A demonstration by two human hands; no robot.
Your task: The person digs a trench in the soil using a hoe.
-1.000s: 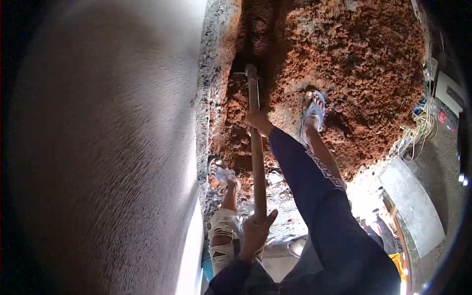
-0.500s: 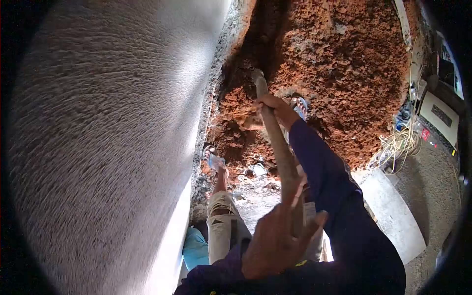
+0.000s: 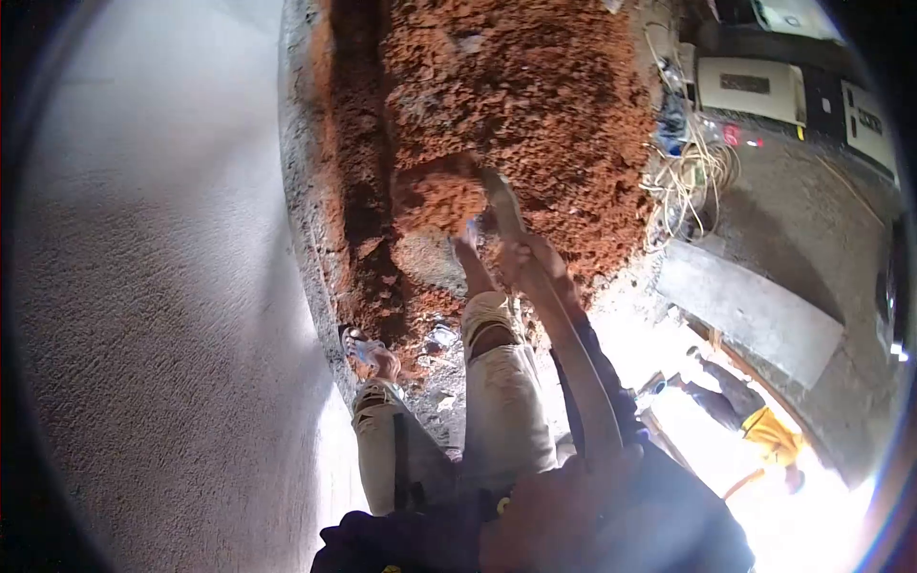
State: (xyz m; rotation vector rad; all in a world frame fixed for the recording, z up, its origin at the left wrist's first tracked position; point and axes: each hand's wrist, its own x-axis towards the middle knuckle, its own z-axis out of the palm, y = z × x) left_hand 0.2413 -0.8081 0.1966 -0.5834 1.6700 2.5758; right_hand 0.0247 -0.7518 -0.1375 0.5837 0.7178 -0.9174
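My right hand [image 3: 537, 264] is wrapped round the upper part of a long wooden hoe handle [image 3: 578, 358], which slants across my right leg. At the far end, the hoe head is blurred and partly hidden by reddish soil [image 3: 435, 196]. Low in the view, my left hand [image 3: 564, 511] is closed about the near end of the handle; glare and blur soften its fingers. My sandalled feet [image 3: 368, 351] stand in the dug earth, beside a pale stone-like lump [image 3: 430, 260].
A rough grey wall [image 3: 172, 334] rises along the left, with a narrow trench [image 3: 365, 124] beside it. To the right lie coiled cable [image 3: 693, 186], a pale board [image 3: 750, 306] and a cream equipment case [image 3: 750, 93]. Another person in a yellow top [image 3: 772, 436] is at lower right.
My view has swung to the right. The hoe head has come up out of the trench side with soil. My left hand, spread before, has closed at the handle's near end.
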